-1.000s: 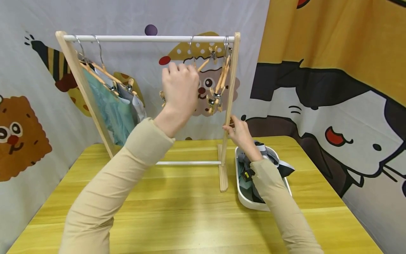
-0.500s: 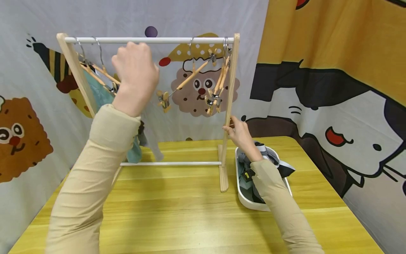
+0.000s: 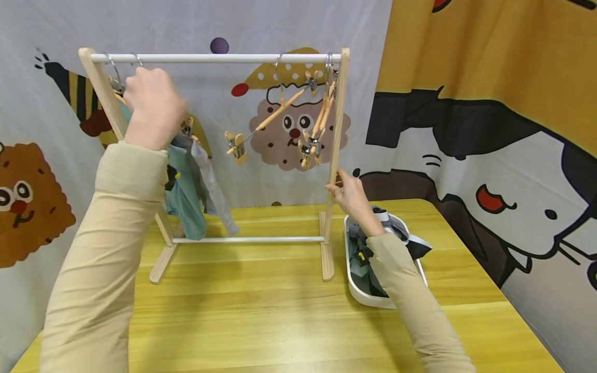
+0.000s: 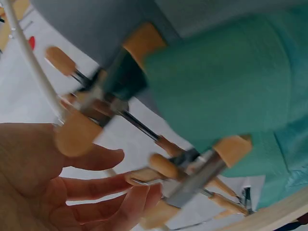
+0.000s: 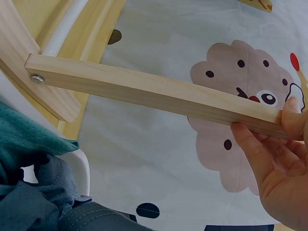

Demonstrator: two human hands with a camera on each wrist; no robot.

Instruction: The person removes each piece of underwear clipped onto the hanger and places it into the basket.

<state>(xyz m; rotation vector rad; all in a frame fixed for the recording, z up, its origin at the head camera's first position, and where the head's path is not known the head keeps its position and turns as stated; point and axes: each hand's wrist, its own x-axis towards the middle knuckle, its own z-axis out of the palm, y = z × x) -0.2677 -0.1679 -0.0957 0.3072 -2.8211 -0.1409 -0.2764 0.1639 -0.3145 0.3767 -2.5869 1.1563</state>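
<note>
My left hand is raised at the left end of the clothes rack, in front of two hangers with hung garments. In the left wrist view its thumb and fingers are spread apart, fingertips right at a wooden-tipped hanger clip. A teal garment and a grey one hang from the clips there. My right hand grips the right wooden post of the rack between thumb and fingers. The left hand hides the upper part of the clothed hangers in the head view.
A bare clip hanger hangs slanted from the white rail, and several more bunch at the right post. A white bin of folded clothes stands beside the rack's right foot, under my right forearm. A printed curtain backs the yellow wooden table.
My left hand has moved left along the rack, from beside the bare slanted hanger to the hung garments. That hanger is now fully uncovered. My right hand stays on the post.
</note>
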